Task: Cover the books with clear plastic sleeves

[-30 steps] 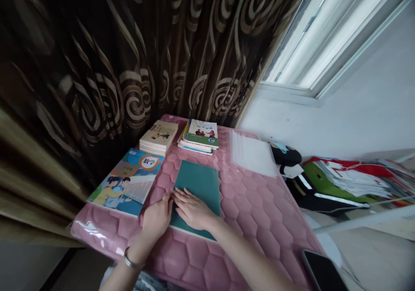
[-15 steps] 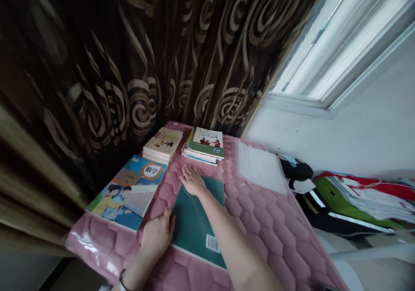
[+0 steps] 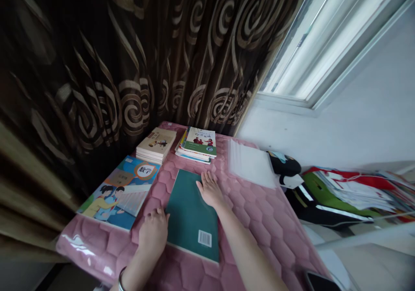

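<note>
A dark green book (image 3: pixel 191 213) lies face down, its barcode label near the lower right corner. My right hand (image 3: pixel 210 190) rests flat over its upper right edge, fingers spread. Beside the left edge, my left hand (image 3: pixel 153 230) lies low on the table, thumb at the cover's border and fingers apart from the thumb, not wrapped round anything. To the left is a blue math textbook (image 3: pixel 119 193) with two cartoon children on its cover.
Behind are a stack of beige books (image 3: pixel 157 145) and a pile of mixed booklets (image 3: pixel 197 146). Clear plastic sleeves (image 3: pixel 251 163) lie at the right. A phone (image 3: pixel 320 281) is at the near right edge. Clothes and papers (image 3: pixel 350 191) lie beyond the table.
My right hand has slid from the book's top left area to its upper right edge. My left hand has loosened at the left edge. The view has shifted slightly right.
</note>
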`<action>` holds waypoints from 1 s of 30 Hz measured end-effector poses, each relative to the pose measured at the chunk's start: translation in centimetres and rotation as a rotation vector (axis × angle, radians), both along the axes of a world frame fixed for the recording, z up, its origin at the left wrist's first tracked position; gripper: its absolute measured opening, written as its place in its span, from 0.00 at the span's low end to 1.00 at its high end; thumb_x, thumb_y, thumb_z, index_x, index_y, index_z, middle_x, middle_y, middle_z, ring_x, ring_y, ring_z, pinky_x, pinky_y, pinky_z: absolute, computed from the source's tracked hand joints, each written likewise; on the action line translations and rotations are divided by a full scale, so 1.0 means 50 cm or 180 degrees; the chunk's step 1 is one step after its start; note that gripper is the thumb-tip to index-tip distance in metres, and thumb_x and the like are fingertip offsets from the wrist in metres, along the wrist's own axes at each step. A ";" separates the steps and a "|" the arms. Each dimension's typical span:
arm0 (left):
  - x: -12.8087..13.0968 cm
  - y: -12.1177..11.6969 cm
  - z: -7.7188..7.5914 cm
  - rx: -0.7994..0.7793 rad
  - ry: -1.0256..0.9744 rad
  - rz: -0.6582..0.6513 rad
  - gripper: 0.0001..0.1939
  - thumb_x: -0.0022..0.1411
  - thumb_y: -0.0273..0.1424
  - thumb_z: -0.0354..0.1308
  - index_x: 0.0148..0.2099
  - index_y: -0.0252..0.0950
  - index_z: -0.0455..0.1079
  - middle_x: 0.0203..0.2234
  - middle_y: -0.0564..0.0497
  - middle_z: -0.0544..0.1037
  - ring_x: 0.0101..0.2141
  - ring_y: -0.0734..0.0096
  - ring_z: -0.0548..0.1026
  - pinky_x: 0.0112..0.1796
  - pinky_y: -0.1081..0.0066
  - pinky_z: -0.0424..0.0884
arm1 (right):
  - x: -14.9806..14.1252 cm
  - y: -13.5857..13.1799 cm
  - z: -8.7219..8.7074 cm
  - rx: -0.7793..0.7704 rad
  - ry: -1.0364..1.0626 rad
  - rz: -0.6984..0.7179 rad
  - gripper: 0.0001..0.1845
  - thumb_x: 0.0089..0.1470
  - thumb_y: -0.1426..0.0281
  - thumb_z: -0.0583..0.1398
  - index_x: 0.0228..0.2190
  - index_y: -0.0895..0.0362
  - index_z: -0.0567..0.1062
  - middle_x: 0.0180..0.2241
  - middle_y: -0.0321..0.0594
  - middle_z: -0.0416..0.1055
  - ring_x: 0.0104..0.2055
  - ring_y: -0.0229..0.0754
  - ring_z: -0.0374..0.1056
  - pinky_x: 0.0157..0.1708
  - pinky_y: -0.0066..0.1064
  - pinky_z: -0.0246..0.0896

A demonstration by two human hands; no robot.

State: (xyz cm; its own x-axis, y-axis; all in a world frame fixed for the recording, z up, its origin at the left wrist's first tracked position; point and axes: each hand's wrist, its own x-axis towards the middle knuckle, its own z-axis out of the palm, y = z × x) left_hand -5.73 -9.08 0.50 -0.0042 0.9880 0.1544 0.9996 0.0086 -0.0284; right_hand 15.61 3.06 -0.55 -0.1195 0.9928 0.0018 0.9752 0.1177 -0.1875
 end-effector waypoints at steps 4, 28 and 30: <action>0.025 -0.013 0.022 -0.0093 0.0058 0.0113 0.18 0.68 0.27 0.43 0.41 0.25 0.74 0.33 0.34 0.78 0.31 0.56 0.79 0.29 0.68 0.72 | 0.009 -0.018 0.001 0.0156 -0.0041 -0.0259 0.35 0.66 0.59 0.37 0.64 0.70 0.51 0.67 0.52 0.40 0.70 0.49 0.33 0.66 0.46 0.27; 0.045 -0.012 0.156 0.0123 -0.3672 -0.0473 0.09 0.56 0.36 0.54 0.37 0.36 0.67 0.31 0.47 0.80 0.33 0.62 0.78 0.34 0.69 0.72 | -0.063 -0.139 0.003 0.0518 0.2307 -0.0092 0.33 0.62 0.56 0.45 0.59 0.66 0.64 0.64 0.54 0.55 0.68 0.50 0.42 0.65 0.49 0.42; 0.072 -0.020 0.209 0.0227 -0.2843 -0.0590 0.10 0.58 0.29 0.53 0.43 0.35 0.68 0.34 0.45 0.80 0.34 0.61 0.79 0.35 0.69 0.72 | -0.067 -0.122 0.005 0.0573 0.3475 -0.0135 0.31 0.59 0.50 0.50 0.53 0.59 0.71 0.58 0.50 0.65 0.66 0.49 0.51 0.62 0.46 0.49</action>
State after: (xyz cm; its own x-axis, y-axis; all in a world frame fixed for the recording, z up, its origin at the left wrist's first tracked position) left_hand -2.14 -10.06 10.95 0.0063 0.9730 0.2306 0.6352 -0.1820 0.7506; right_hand 12.25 -3.03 -0.28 0.0684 0.9707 0.2304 0.3000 0.2003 -0.9327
